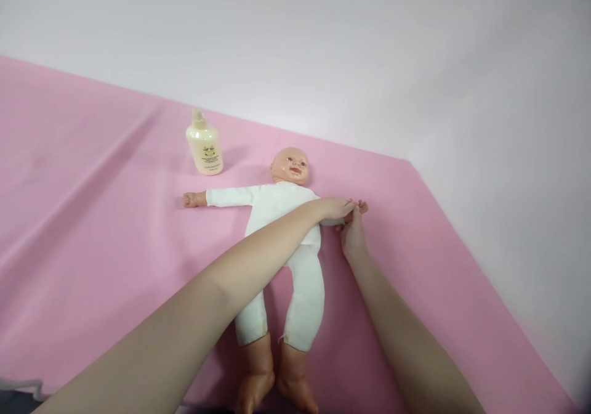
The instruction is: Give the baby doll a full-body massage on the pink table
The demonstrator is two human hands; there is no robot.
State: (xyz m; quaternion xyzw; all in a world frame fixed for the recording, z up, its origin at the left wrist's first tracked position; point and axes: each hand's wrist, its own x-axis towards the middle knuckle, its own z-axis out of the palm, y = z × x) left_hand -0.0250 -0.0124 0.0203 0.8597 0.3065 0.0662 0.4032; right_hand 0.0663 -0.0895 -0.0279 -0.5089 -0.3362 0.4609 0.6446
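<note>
A baby doll [277, 207] in a white bodysuit lies on its back on a pink sheet [92, 217], head toward the wall. My left hand [336, 208] reaches across the doll's chest and wraps round the doll's outstretched arm near the wrist. My right hand [353, 235] comes up from below and closes on the same arm at the doll's small hand [362, 206]. The doll's other arm stretches out to the left. A cream pump bottle [204, 145] stands upright beyond that arm.
A plain white wall [323, 44] runs along the far edge of the sheet and turns a corner at the right. The doll's bare feet [272, 386] lie near the bottom edge of view.
</note>
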